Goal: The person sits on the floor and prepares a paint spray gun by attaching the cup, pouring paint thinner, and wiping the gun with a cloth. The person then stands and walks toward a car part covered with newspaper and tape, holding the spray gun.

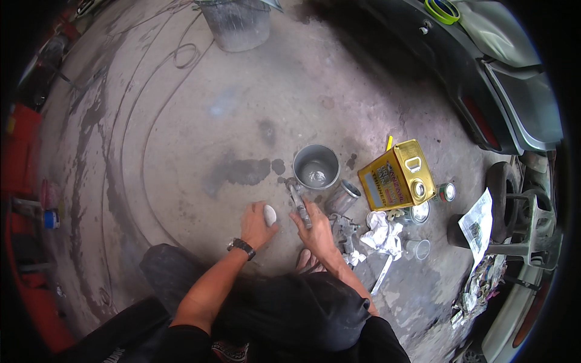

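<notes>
Grey metal fills the right hand point(313, 227): its grip is clenched around the body of a spray gun part point(299, 202), a slim metal piece whose long axis runs away from the person, tilted slightly to the left, its far tip ending just short of the round steel cup point(316, 166) that stands upright and open on the concrete floor point(200, 121). The left hand point(257, 224) sits just beside the right, to its left, fingers curled over a small pale rounded object point(270, 214), perhaps a cap or a wad of cloth; the view does not settle which. That pale object lies close to the metal piece, nearer the left hand, with only a narrow gap between the two hands. A dark watch point(241, 247) rings the left wrist. Just right of the right hand, a second metal cup point(345, 196) lies tipped on its side, and a spray gun body point(345, 233) rests on the floor below it. Further right come crumpled white rags point(381, 233), a yellow rectangular tin can point(396, 175) with a round opening, a few small round tins, and a folded newspaper point(478, 224). A grey bucket point(236, 24) stands well apart at the top, and dark vehicle bodywork point(484, 78) curves along the right.
</notes>
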A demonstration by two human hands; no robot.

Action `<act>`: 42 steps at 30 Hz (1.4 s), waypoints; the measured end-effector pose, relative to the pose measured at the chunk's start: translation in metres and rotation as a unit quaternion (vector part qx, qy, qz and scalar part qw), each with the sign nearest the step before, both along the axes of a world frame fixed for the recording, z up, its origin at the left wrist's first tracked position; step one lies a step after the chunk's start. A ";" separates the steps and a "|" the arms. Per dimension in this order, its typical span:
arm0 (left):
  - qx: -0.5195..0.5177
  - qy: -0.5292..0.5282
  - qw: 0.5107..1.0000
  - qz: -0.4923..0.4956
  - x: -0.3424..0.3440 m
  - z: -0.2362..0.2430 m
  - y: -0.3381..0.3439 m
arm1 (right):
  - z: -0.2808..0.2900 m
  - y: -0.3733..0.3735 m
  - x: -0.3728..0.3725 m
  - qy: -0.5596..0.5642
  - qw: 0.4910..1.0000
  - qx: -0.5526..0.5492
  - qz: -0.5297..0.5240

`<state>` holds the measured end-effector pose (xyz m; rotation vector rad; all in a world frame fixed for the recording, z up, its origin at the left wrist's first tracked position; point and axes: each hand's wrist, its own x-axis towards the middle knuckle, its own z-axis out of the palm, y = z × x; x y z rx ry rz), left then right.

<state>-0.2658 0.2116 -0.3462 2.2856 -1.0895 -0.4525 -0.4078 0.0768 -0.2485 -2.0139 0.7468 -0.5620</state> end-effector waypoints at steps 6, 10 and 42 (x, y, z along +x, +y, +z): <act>-0.215 0.284 0.928 0.111 0.085 0.100 -0.032 | -0.008 0.006 0.000 -0.004 1.000 0.004 0.004; -0.256 0.289 0.922 -0.042 0.110 0.210 -0.044 | -0.002 0.012 0.002 0.026 0.999 0.018 0.008; 0.049 -0.068 0.907 -0.412 0.076 0.259 -0.098 | -0.002 0.016 -0.007 0.072 0.987 0.077 0.120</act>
